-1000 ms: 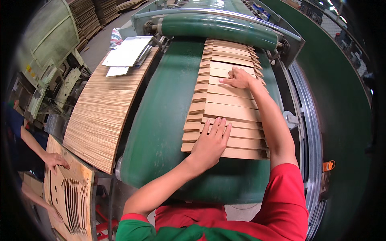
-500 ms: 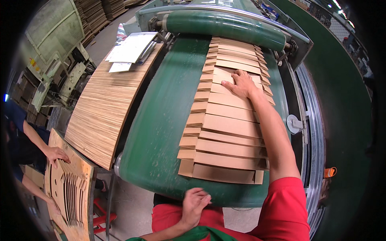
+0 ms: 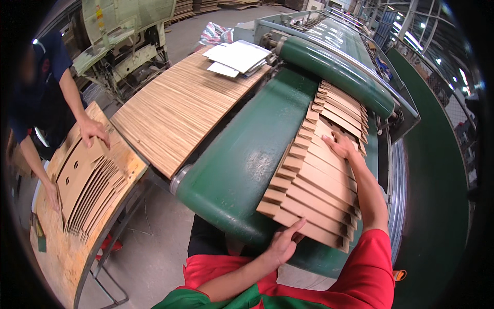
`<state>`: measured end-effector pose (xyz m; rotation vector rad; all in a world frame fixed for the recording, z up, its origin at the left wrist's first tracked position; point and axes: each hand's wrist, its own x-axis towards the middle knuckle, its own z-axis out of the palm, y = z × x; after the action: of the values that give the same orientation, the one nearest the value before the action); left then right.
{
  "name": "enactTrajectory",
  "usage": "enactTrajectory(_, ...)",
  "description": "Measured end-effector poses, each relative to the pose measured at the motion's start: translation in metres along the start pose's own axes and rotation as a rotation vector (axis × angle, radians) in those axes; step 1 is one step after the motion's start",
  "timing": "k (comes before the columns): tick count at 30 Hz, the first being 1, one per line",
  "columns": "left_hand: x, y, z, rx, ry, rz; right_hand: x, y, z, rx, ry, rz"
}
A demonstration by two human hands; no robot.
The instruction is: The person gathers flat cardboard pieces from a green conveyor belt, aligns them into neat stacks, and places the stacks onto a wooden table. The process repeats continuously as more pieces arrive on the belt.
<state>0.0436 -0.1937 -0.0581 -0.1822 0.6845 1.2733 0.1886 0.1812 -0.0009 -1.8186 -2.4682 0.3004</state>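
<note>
Overlapping folded cardboard cartons (image 3: 314, 177) lie in a long shingled row on the green conveyor belt (image 3: 231, 170), their far end under the green roller. My right hand (image 3: 340, 146) rests on top of the row toward its far part, fingers spread. At the row's near end my left hand (image 3: 284, 244) grips the edge of the closest carton. One finger lies over its top, the others are curled lower and partly hidden.
A striped wooden board (image 3: 170, 108) beside the belt bears white sheets (image 3: 239, 55). At far left, a co-worker's hands (image 3: 94, 132) handle flat cardboard pieces (image 3: 95, 190) on a wooden table (image 3: 121, 206). The large green roller (image 3: 334, 72) crosses the belt under a metal frame.
My left hand has moved forward from near my lap to the row's near edge. My right hand stays on the row. The view has swung left, and the row's near end now slants.
</note>
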Motion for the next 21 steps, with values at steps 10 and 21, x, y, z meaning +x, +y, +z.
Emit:
enactTrajectory(10, -0.124, 0.058, -0.003, 0.528, -0.499, 0.132, -0.133, -0.109, -0.046, 0.015, -0.335, -0.13)
enactTrajectory(21, -0.227, 0.13, 0.047, 0.516, -0.472, 0.163, -0.181, -0.16, -0.121, 0.102, -0.665, -0.184)
